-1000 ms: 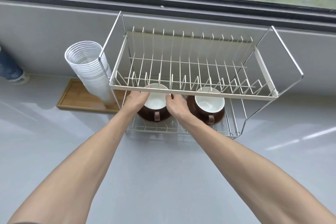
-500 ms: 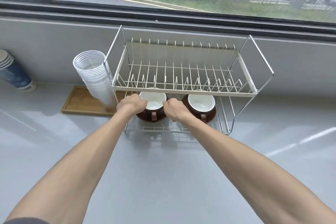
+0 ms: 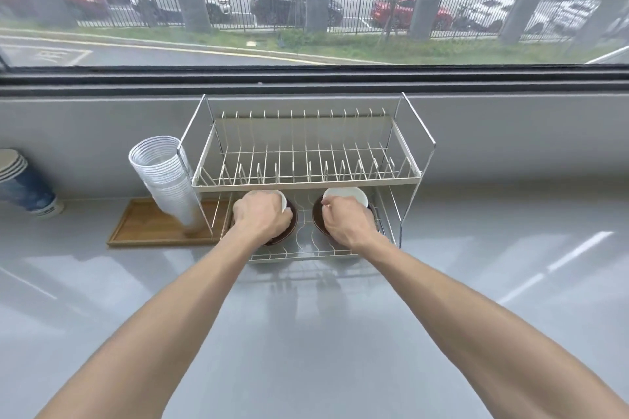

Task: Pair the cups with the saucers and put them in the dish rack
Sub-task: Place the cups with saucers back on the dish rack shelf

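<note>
At the centre of the frame a two-tier dish rack (image 3: 306, 177) stands on the grey surface (image 3: 306, 333). Both cups sit on their brown saucers on its lower tier, side by side with bare wire between them. The left hand (image 3: 260, 216) is curled over the left cup (image 3: 280, 201) and covers most of it and of the left saucer (image 3: 289, 228); it seems to be grasping the cup, though the contact is hidden. The right hand (image 3: 347, 219) lies on the near side of the right cup (image 3: 345, 197), fingers bent at its rim above the right saucer (image 3: 318, 218); whether it grips cannot be told. Each cup lies directly beyond and under its own hand, so neither arm need cross. The pairing looks done; only letting go and drawing straight back toward the lower frame seems left, keeping knuckles clear of the upper tier.
</note>
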`<state>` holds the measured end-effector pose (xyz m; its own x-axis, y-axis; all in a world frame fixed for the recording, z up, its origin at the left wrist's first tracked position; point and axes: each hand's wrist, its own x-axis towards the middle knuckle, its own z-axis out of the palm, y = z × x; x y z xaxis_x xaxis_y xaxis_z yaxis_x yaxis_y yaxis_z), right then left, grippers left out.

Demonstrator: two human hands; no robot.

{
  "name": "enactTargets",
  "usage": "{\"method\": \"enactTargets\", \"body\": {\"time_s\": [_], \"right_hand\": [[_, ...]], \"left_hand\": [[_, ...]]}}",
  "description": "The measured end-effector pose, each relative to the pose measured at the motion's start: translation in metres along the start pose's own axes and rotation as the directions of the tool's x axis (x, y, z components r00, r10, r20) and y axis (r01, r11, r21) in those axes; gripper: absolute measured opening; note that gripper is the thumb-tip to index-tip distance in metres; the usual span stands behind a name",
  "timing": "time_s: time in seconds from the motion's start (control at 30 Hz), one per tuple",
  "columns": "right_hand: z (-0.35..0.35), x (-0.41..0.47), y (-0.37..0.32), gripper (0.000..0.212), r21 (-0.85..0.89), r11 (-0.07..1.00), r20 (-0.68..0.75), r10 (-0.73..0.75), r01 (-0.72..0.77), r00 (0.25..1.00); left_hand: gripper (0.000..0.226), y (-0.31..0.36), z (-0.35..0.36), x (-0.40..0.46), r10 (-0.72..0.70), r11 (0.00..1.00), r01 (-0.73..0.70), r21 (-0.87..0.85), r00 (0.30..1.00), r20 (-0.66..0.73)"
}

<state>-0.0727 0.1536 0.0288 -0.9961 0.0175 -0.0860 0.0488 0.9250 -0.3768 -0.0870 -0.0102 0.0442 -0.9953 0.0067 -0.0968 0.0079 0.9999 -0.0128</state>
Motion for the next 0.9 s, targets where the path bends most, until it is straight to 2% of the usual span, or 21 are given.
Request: {"method": "enactTargets", "body": {"time_s": [0.13, 0.27, 0.37, 0.47, 0.57, 0.7, 0.77, 0.9], "right_hand": [[-0.004, 0.0, 0.023, 0.039, -0.041, 0.999, -0.06, -0.001, -0.002, 0.998], [-0.001, 0.005, 0.044, 0.04, -0.009, 1.0, -0.105, -0.001, 0.0, 0.994], [0.003, 0.015, 0.056, 0.041, 0.038, 0.999, -0.114, 0.026, -0.022, 0.993], [0.008, 0.026, 0.064, 0.04, 0.128, 0.99, -0.103, 0.078, -0.065, 0.992], [0.012, 0.035, 0.069, 0.038, 0.177, 0.977, -0.089, 0.137, -0.12, 0.987], [0.02, 0.047, 0.072, 0.041, 0.254, 0.951, -0.055, 0.198, -0.178, 0.979], [0.025, 0.052, 0.073, 0.042, 0.282, 0.939, -0.041, 0.218, -0.198, 0.975], [0.032, 0.062, 0.078, 0.044, 0.339, 0.9, 0.022, 0.282, -0.273, 0.959]], "left_hand": [[0.042, 0.028, 0.014, 0.004, 0.114, 0.99, -0.117, -0.081, 0.993, -0.036], [0.042, 0.049, 0.024, 0.008, 0.097, 0.981, -0.107, -0.162, 0.993, -0.067], [0.04, 0.056, 0.033, 0.012, 0.009, 0.961, -0.026, -0.275, 0.998, -0.062], [0.04, 0.062, 0.042, 0.017, -0.102, 0.887, 0.094, -0.452, 0.995, 0.007], [0.049, 0.068, 0.05, 0.023, -0.136, 0.806, 0.148, -0.572, 0.989, 0.064], [0.056, 0.077, 0.059, 0.038, -0.146, 0.605, 0.26, -0.753, 0.965, 0.217], [0.059, 0.082, 0.06, 0.04, -0.162, 0.537, 0.297, -0.789, 0.955, 0.249], [0.062, 0.086, 0.068, 0.046, -0.188, 0.463, 0.347, -0.815, 0.938, 0.292]]}}
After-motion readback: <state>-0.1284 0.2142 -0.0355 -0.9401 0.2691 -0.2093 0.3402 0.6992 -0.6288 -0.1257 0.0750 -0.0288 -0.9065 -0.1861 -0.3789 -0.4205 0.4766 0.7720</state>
